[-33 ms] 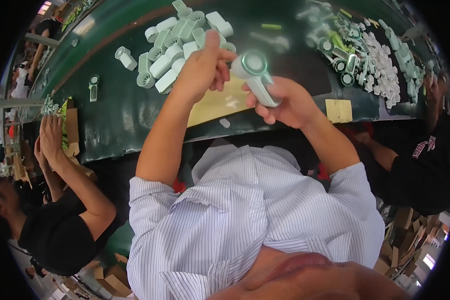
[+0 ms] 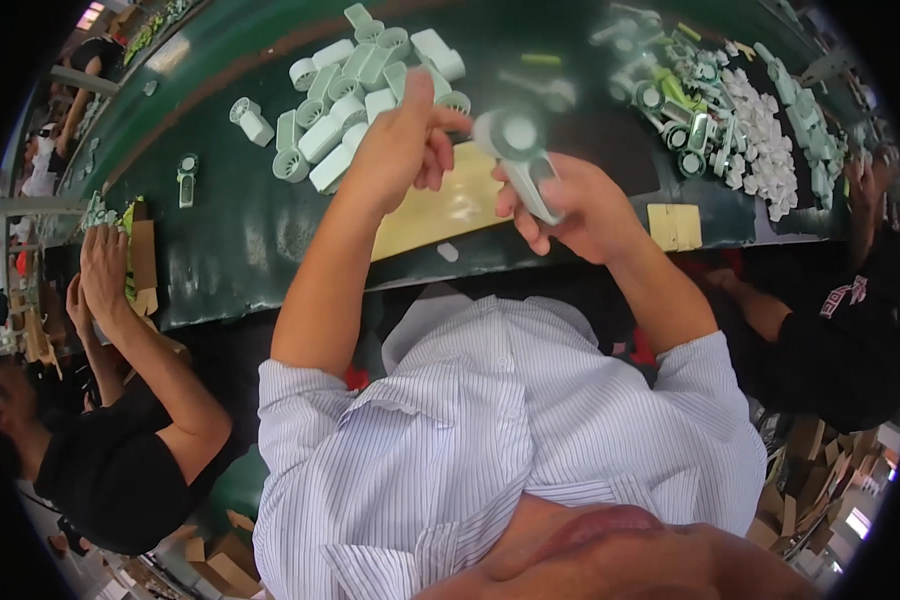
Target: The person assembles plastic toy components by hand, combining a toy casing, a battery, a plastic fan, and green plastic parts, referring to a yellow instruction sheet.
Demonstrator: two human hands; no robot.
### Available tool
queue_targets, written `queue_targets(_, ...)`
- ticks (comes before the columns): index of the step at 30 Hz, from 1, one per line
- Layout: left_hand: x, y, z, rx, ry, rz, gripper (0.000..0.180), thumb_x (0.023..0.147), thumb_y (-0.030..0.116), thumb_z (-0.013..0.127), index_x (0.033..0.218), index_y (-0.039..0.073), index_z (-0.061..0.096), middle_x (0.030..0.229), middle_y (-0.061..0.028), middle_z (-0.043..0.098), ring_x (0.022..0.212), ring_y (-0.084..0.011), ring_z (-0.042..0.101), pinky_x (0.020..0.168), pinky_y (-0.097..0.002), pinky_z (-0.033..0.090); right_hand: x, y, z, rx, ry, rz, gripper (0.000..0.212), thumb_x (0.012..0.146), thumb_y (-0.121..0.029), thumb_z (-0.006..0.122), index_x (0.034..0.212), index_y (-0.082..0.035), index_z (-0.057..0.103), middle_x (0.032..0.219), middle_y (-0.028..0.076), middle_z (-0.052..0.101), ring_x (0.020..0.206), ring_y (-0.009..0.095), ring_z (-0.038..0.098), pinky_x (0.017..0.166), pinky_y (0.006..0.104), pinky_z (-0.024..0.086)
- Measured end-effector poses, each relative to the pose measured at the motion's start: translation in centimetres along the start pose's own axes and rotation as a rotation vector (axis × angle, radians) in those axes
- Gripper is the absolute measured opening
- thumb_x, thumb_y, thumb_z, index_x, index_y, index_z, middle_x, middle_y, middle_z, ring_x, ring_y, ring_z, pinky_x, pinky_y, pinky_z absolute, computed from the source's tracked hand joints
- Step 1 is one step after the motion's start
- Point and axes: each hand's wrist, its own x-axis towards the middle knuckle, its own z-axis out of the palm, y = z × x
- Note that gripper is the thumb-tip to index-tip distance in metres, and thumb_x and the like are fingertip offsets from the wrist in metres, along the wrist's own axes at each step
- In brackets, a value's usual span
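My right hand [image 2: 585, 205] is wrapped round the handle of a pale green handheld fan [image 2: 530, 165], smeared by motion, its round head pointing up and away from me. My left hand [image 2: 400, 150] is beside it with the thumb up and the fingers apart, nothing visible in them. The left fingertips come near the fan's head; a slight gap seems to separate them. Just beyond my left hand lies a heap of pale green fan housings [image 2: 335, 115]. Below both hands is a yellow sheet [image 2: 440, 215] on the dark green table [image 2: 230, 240].
To the right are a pile of fan parts [image 2: 685, 120], many small white pieces [image 2: 768, 150] and a row of pale green parts [image 2: 810, 125]. A yellow pad [image 2: 675, 227] lies near the front edge. A single fan [image 2: 187, 180] lies left. Co-workers' hands [image 2: 102, 270] show at both sides.
The fan in my right hand has swung slightly to the right and down and is now more blurred. My left hand has shifted a little left and down, away from it.
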Motion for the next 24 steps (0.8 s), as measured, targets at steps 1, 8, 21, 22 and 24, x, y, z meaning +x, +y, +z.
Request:
queue_targets(1,0.0,-0.5,-0.4,0.053,-0.026,0.005,0.081,0.095,0.066,0.029,0.098,-0.004,0.069,0.057,-0.0045,0.054,0.046,-0.0124,0.050,0.047,-0.0271,0.040,-1.0,-1.7,1.6,-0.303,0.155,-0.153,0.047,0.092,-0.026,0.054,0.125,0.006,0.049,0.102,0.015,0.063,0.080,0.019,0.063,0.064,0.0279,0.053)
queue_targets(8,-1.4,-1.7,-0.3,0.078,-0.142,-0.028,0.064,0.098,0.056,0.038,0.096,-0.001,0.068,0.057,-0.0044,0.054,0.044,-0.0106,0.051,0.045,-0.0235,0.040,-11.0,-10.0,7.0,-0.886,0.065,-1.395,0.080,0.084,-0.032,0.065,0.140,0.006,0.022,0.121,0.022,0.046,0.086,0.026,0.051,0.076,0.0304,0.043)
queue_targets(21,-1.2,-4.2,-1.0,0.527,-0.350,0.224,0.041,0.085,0.034,0.070,0.107,0.000,0.067,0.074,-0.0133,0.067,0.064,-0.0250,0.064,0.063,-0.0324,0.050,16.3,-18.3,-5.1,-1.416,0.534,-0.123,0.050,0.080,-0.043,0.067,0.103,0.002,0.061,0.082,0.012,0.066,0.072,0.018,0.066,0.067,0.0321,0.050)
queue_targets(22,-1.3,-3.9,-1.1,0.513,-0.358,0.205,0.041,0.085,0.034,0.071,0.107,0.000,0.066,0.073,-0.0129,0.066,0.063,-0.0245,0.064,0.063,-0.0326,0.050,20.5,-18.3,-8.1,-1.400,0.581,-0.048,0.048,0.078,-0.044,0.067,0.095,0.001,0.064,0.079,0.013,0.066,0.068,0.018,0.065,0.066,0.0332,0.051)
queue_targets(24,-0.4,-3.6,-0.4,0.486,-0.406,0.221,0.041,0.085,0.033,0.071,0.107,-0.001,0.066,0.070,-0.0120,0.066,0.061,-0.0238,0.064,0.061,-0.0332,0.050,26.9,-18.5,-18.8,-1.844,0.527,-0.013,0.054,0.077,-0.047,0.064,0.100,0.001,0.068,0.096,0.019,0.069,0.085,0.028,0.068,0.077,0.0376,0.053)
